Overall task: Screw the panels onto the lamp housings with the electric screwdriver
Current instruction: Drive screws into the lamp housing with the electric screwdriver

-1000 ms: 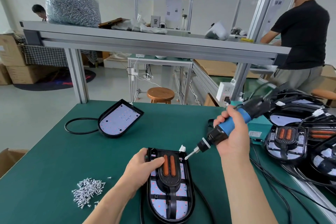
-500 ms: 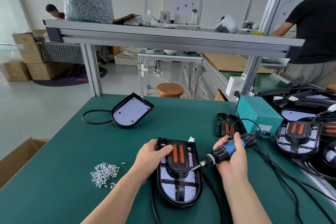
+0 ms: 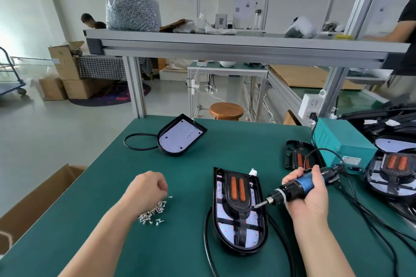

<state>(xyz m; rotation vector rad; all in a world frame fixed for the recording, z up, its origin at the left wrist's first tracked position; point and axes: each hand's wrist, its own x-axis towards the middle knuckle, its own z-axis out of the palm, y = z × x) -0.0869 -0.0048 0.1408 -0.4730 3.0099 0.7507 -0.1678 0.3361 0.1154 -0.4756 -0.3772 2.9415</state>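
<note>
A black lamp housing (image 3: 258,234) lies in front of me on the green table (image 3: 225,146), with a black panel with two orange pads (image 3: 237,189) on it. My right hand (image 3: 308,202) grips the blue electric screwdriver (image 3: 301,184), whose bit points left at the panel's right side. My left hand (image 3: 146,189) is off the lamp, over the pile of small silver screws (image 3: 153,211). Its fingers curl down into the pile and the fingertips are hidden.
A second housing without a panel (image 3: 180,135) lies at the back left with its cable looped. A loose panel (image 3: 297,157), a teal power box (image 3: 337,139) and several stacked lamps (image 3: 394,171) with cables crowd the right. A cardboard box (image 3: 33,204) stands beside the table's left edge.
My left hand let go of the lamp housing and moved left onto the screw pile. My right hand lowered the screwdriver, whose bit stays at the panel's right side.
</note>
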